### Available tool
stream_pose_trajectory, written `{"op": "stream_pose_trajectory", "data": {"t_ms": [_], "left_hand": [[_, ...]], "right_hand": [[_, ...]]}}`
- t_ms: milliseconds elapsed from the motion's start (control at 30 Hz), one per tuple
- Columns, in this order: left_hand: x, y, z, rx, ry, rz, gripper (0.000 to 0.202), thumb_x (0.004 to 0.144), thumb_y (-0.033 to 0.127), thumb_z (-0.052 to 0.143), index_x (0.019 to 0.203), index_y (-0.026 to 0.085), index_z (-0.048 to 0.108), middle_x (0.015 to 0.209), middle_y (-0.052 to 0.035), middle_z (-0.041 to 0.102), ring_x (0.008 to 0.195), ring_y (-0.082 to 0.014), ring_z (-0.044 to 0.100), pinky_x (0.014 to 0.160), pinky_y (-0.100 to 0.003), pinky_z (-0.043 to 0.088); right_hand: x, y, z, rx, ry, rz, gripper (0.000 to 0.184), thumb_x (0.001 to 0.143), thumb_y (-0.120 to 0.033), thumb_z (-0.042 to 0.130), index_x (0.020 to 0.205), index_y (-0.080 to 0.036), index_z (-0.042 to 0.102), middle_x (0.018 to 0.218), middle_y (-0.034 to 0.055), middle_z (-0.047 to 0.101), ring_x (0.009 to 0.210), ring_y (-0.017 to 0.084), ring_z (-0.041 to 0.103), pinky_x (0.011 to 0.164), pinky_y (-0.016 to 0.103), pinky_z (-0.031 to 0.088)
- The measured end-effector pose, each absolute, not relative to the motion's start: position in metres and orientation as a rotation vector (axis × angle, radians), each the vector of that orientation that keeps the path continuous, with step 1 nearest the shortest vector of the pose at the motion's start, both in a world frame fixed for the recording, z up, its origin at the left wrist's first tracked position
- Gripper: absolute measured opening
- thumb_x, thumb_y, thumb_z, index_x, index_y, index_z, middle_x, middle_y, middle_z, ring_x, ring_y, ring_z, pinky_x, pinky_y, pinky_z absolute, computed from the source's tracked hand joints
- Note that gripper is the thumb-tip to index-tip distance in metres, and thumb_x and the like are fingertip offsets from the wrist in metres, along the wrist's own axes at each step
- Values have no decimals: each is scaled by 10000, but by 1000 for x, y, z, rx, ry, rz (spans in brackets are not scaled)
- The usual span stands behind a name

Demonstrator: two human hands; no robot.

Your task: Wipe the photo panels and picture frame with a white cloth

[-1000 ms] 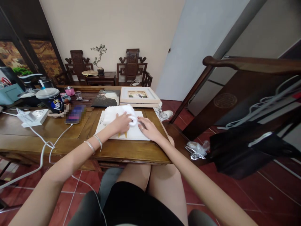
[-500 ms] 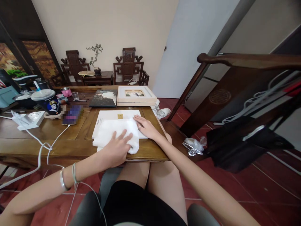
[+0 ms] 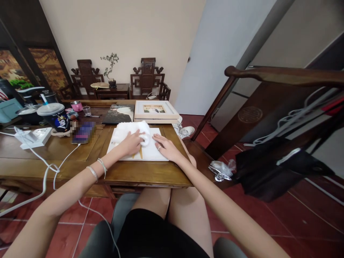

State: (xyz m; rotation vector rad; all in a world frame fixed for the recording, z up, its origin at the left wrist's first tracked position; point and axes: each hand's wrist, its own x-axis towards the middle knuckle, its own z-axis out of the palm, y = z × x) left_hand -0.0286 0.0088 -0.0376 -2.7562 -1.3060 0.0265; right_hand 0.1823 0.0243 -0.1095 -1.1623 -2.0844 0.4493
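A flat white board (image 3: 158, 154) with gold marks near its front edge lies on the wooden table (image 3: 158, 173). Bunched over its far left part is a white towel (image 3: 125, 129). My left hand (image 3: 131, 142) presses down on this towel, its fingers bent over the folds and gripping the cloth. My right hand (image 3: 165, 146) lies flat on the board's right edge, fingers stretched out, holding nothing. The towel and my left hand cover much of the board's surface.
Behind the board are a dark picture panel (image 3: 118, 114) and a pale framed picture (image 3: 155, 110). To the left are a phone (image 3: 84, 132) on a cable, a lidded cup (image 3: 57, 118) and a power strip (image 3: 40, 136). A wooden chair (image 3: 249, 107) stands at right.
My left hand has pushed the towel away from me, toward the board's far edge. Gold marks near the front now show, and those at the back are covered. My right hand stays in place.
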Motion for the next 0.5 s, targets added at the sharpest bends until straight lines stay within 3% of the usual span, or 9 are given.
{"op": "stream_pose_trajectory", "data": {"t_ms": [300, 500], "left_hand": [[-28, -96, -36, -2779, -1175, 131, 351, 817, 79, 444, 1034, 138, 714, 1530, -118, 371, 1430, -384, 266, 1091, -623, 323], [-29, -97, -32, -2809, -1195, 143, 355, 834, 80, 421, 1038, 142, 705, 1526, -102, 382, 1425, -372, 288, 1079, -616, 346]], "right_hand": [[182, 26, -111, -1157, -2066, 458, 426, 877, -194, 481, 1271, -164, 640, 1405, 96, 545, 1370, 243, 436, 1190, 460, 280], [183, 27, -112, -1137, -2067, 454, 421, 879, -207, 483, 1268, -191, 643, 1403, 76, 552, 1367, 237, 440, 1186, 463, 290]]}}
